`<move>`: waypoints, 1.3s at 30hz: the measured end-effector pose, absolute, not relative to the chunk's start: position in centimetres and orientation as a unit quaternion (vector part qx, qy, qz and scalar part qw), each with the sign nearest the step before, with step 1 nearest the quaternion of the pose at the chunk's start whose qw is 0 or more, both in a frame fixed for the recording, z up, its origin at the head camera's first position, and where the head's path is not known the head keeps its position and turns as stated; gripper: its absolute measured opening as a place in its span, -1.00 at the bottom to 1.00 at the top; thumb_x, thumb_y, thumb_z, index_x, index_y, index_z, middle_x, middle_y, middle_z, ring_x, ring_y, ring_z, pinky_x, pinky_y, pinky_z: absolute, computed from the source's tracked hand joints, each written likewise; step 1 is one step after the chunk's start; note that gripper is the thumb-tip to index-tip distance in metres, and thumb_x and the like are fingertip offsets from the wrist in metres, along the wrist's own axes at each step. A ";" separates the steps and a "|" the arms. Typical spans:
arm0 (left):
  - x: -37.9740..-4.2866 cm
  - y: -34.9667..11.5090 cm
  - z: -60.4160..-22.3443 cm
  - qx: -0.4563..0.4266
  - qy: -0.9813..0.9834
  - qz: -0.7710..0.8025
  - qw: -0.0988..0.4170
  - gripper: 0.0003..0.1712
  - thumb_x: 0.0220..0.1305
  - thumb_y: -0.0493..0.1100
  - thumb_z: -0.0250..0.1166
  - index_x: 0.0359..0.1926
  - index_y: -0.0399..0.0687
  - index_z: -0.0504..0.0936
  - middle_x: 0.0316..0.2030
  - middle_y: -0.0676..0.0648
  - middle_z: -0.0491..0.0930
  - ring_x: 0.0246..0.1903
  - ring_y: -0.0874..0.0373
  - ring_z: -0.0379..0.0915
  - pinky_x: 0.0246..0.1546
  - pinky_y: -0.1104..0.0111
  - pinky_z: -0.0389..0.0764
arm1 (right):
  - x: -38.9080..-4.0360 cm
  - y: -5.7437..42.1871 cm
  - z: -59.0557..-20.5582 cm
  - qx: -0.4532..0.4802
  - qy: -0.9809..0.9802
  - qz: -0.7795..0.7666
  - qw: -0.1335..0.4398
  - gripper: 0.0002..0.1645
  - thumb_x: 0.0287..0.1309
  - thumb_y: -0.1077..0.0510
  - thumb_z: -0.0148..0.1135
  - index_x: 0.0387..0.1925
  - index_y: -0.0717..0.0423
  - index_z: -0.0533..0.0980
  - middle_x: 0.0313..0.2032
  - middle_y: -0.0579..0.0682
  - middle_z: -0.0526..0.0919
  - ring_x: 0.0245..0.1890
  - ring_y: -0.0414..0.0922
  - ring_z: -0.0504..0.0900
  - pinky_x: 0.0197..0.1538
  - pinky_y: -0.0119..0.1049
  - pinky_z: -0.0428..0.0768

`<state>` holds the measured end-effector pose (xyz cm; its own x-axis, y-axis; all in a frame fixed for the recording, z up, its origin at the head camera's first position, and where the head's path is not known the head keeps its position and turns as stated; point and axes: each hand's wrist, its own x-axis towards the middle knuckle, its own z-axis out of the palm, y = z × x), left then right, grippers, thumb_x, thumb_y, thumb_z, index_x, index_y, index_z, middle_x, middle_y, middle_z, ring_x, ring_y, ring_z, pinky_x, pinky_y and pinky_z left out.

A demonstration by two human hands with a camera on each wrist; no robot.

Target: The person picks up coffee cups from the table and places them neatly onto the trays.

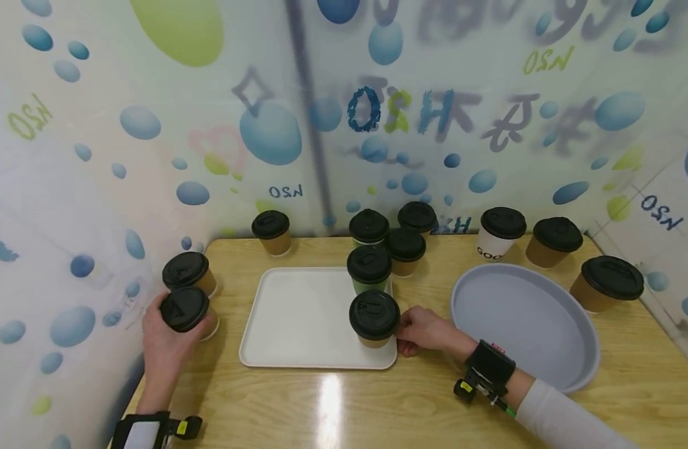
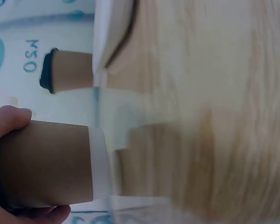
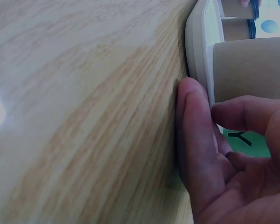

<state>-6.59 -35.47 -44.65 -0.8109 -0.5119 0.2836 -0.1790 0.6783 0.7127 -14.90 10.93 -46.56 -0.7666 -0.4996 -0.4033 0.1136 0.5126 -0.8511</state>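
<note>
At the table's left side my left hand (image 1: pixel 167 333) grips a brown paper coffee cup (image 1: pixel 186 312) with a black lid. In the left wrist view, thumb and fingers lie around the cup (image 2: pixel 46 163) near its lid end. Right behind it stands another brown lidded cup (image 1: pixel 189 272). My right hand (image 1: pixel 425 330) pinches the right rim of the white tray (image 1: pixel 299 318), as the right wrist view shows with the thumb (image 3: pixel 242 114) over the rim. Close to those fingers, a brown lidded cup (image 1: pixel 374 318) stands on the tray, with a green cup (image 1: pixel 369 268) behind it.
Several lidded cups (image 1: pixel 406 249) cluster at the tray's back right corner. One brown cup (image 1: pixel 271 232) stands behind the tray. On the right lies a grey-blue oval tray (image 1: pixel 523 324), with a white cup (image 1: pixel 501 232) and brown cups (image 1: pixel 604 284) around its far edge.
</note>
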 end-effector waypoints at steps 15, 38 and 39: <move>-7.0 -30.2 -41.1 0.106 -0.881 -0.391 0.246 0.15 -0.04 -0.28 0.63 0.54 -0.21 0.19 0.39 -0.41 0.29 0.33 -0.36 0.25 0.26 -0.25 0.30 | -14.8 10.9 -46.7 -0.123 0.806 -0.482 0.320 -0.83 0.38 0.30 0.18 -0.32 0.32 0.63 -0.51 0.05 0.69 -0.53 -0.18 0.67 -0.40 -0.32 0.71; -12.9 -24.2 -41.7 -0.087 -0.876 -0.449 0.151 0.13 -0.04 -0.29 0.66 0.52 -0.17 0.23 0.37 -0.30 0.38 0.33 -0.25 0.33 0.29 -0.14 0.34 | -14.8 11.1 -47.0 -0.135 0.804 -0.491 0.307 -0.80 0.38 0.29 0.19 -0.35 0.33 0.63 -0.55 0.00 0.66 -0.55 -0.20 0.65 -0.42 -0.32 0.69; -13.1 -24.1 -41.8 -0.091 -0.874 -0.455 0.147 0.15 -0.04 -0.30 0.66 0.53 -0.16 0.23 0.38 -0.30 0.38 0.34 -0.25 0.33 0.30 -0.14 0.33 | -14.8 11.1 -47.0 -0.135 0.804 -0.491 0.307 -0.80 0.37 0.30 0.18 -0.36 0.33 0.62 -0.55 0.00 0.66 -0.55 -0.20 0.65 -0.42 -0.33 0.69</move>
<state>-13.09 -24.06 -41.82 -0.9402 0.0262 0.3396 0.2932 0.5697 0.7677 -14.83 11.13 -47.03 -0.7749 -0.5189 -0.3610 0.0845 0.4810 -0.8726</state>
